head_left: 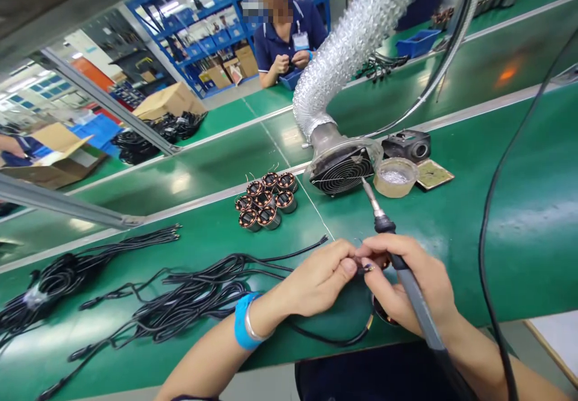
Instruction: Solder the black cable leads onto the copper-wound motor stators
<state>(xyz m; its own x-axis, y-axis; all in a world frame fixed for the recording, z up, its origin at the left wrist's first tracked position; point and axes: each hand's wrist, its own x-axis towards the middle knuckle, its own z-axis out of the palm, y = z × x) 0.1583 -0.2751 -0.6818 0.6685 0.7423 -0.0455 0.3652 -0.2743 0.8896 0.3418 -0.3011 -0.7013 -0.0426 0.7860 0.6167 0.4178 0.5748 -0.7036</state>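
Observation:
My left hand (323, 277), with a blue band at the wrist, is closed, its fingertips pinched around small wire ends (366, 267). My right hand (410, 280) meets it fingertip to fingertip and pinches at the same spot. A soldering iron (409, 283) lies across the right hand, its tip pointing up and away. Below the hands, a black cable (347, 342) with a yellow-tipped end runs to a motor stator (383, 312), mostly hidden under the right hand. Exactly how the fingers share the wire ends is hidden.
Copper-wound stators (266, 199) stand grouped ahead. Black cables (189, 295) lie at left. A fume extractor (345, 172) on a foil duct (356, 46), a round solder tin (396, 177) and a sponge tray (433, 174) stand ahead right. A co-worker (289, 34) sits opposite.

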